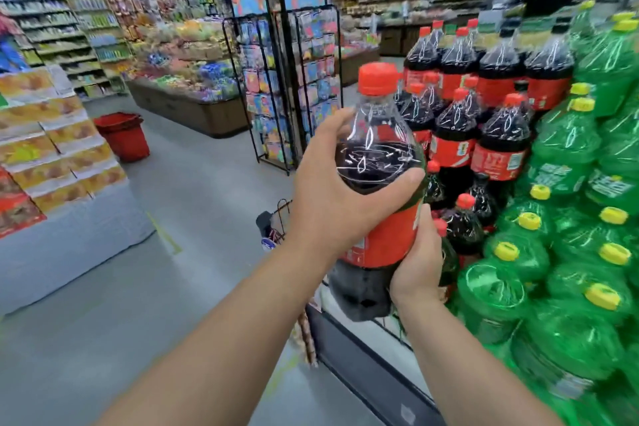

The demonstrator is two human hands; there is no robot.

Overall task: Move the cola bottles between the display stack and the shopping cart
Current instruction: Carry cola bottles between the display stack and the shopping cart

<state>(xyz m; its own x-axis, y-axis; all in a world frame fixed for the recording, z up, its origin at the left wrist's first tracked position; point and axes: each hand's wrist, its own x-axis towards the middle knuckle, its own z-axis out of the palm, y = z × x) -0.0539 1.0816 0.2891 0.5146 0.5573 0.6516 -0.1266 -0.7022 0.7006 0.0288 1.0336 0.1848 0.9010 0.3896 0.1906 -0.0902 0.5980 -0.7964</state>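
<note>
Beside the display stack (484,107) — 2 hands, left hand (332,197) and right hand (418,266), clamped on 1 cola bottle (377,162)

I see a grey floor (193,204), stocked shelves (69,31) far left, a black wire rack (262,86) mid-aisle, a red basket (122,135) left

Open grey floor (145,287) lies to the left and ahead, between the boxed display (52,148) at far left and the wire racks (276,90) in the middle. A red basket (122,135) stands on that floor beside the boxes. To the right, stacked cola bottles (484,114) and green bottles (570,235) form a closed wall, packed touching. Below them the cart's rim (363,349) crosses the lower right. Both hands (332,204) hold one bottle (380,166) just beside the stack.
</note>
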